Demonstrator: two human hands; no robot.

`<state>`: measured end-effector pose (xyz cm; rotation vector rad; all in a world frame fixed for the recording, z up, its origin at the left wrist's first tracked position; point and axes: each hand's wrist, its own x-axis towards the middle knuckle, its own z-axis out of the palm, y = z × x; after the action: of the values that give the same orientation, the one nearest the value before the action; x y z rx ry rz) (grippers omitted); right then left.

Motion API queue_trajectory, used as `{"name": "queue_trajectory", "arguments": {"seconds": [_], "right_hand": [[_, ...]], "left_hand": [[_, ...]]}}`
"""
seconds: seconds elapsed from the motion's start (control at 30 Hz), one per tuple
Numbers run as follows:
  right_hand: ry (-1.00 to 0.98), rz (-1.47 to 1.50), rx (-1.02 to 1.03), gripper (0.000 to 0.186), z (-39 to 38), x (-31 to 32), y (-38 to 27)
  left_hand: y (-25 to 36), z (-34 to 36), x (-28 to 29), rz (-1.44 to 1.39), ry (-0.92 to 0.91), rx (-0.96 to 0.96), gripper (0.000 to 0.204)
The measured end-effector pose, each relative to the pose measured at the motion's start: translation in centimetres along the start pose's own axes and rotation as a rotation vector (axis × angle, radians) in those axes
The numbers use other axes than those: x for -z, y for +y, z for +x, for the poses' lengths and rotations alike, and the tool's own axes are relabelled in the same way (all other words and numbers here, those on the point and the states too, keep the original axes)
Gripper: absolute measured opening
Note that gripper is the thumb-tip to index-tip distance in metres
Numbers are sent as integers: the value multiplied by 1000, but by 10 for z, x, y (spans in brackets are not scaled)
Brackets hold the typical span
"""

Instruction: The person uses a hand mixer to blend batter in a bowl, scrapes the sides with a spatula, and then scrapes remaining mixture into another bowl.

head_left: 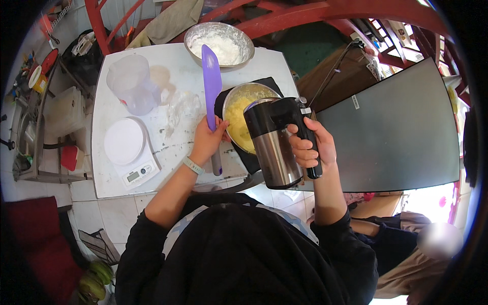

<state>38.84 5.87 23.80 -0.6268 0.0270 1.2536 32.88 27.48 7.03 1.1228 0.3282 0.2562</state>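
Note:
My right hand (316, 144) is wrapped round the black handle of a steel-and-black kettle (274, 155), whose upper end overlaps the right side of a metal bowl (227, 133) in this view. Soft yellow mixture (238, 118) lies in the bowl. With my left hand (209, 138) I hold a purple spatula (210, 84), its broad blade pointing away from me, while my fingertips meet the bowl's left rim. Under the bowl is a black square base (269, 81). I cannot see whether anything flows from the kettle.
Behind stands a metal bowl of white powder (193, 50). On the white table (109, 188) are a clear plastic jug (133, 84), a white kitchen scale (127, 147) and a crumpled clear bag (184, 109). A grey panel (391, 132) is at right; another person's arm (366, 227) shows below it.

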Motion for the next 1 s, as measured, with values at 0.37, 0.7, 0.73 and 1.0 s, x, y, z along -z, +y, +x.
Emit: {"name": "queue_trajectory", "arguments": {"seconds": [0.37, 0.7, 0.73, 1.0], "right_hand": [[27, 23, 63, 31, -10, 6, 3], [42, 21, 67, 30, -20, 11, 4], [45, 17, 68, 30, -21, 11, 4], [44, 18, 80, 30, -22, 11, 3]], "left_hand": [[-2, 1, 0, -33, -6, 17, 19], [0, 2, -2, 13, 8, 2, 18], [-1, 3, -1, 16, 10, -5, 18], [-1, 3, -1, -16, -14, -22, 18]]}}
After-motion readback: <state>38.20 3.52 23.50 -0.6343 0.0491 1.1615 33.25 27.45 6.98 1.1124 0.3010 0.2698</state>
